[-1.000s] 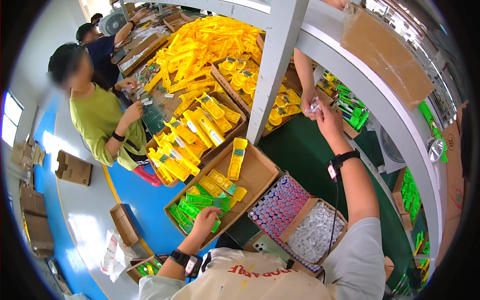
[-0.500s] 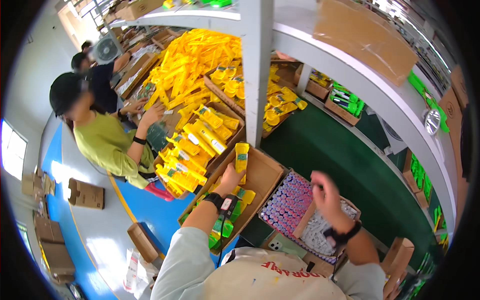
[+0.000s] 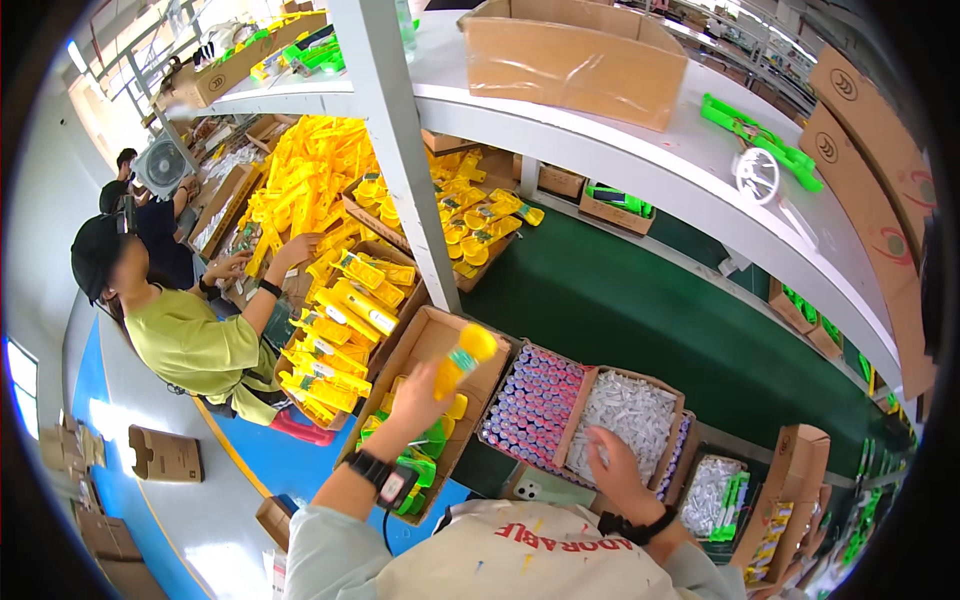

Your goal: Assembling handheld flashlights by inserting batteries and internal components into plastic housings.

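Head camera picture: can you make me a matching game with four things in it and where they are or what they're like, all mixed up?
Things:
1. Left hand
2. Right hand
3. Small cylinders
4. Fan

Clues:
A. Pink and purple, packed close together
B. Far back on the left
C. Holding a yellow piece
D. By the white pieces

Pairs: 1-C, 2-D, 3-A, 4-B
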